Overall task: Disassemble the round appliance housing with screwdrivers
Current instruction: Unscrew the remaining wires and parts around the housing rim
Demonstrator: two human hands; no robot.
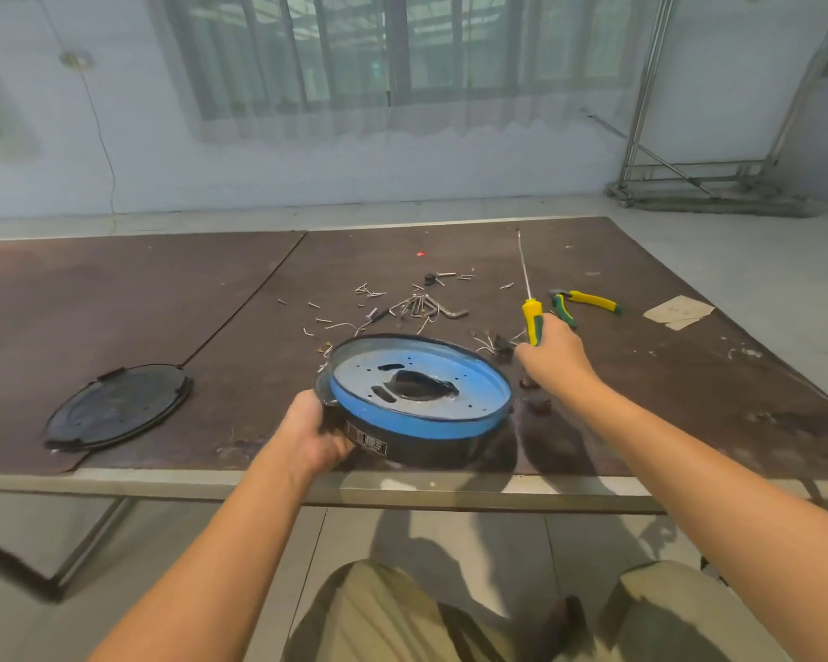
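Note:
The round appliance housing [419, 398] is black outside with a blue inner wall and a grey metal plate that has a dark opening in its middle. It is tilted up near the table's front edge. My left hand [314, 434] grips its left rim. My right hand [553, 358], just right of the housing, holds a long screwdriver [529, 308] by its yellow and green handle, shaft pointing away from me. A removed black round cover [118, 408] lies flat at the left.
Several loose screws and hex keys [412, 303] lie scattered behind the housing. Yellow-green pliers [586, 303] and a paper scrap [677, 312] sit at the right. Small dark parts [536, 403] lie by my right wrist. The brown table [665, 375] ends close to my knees.

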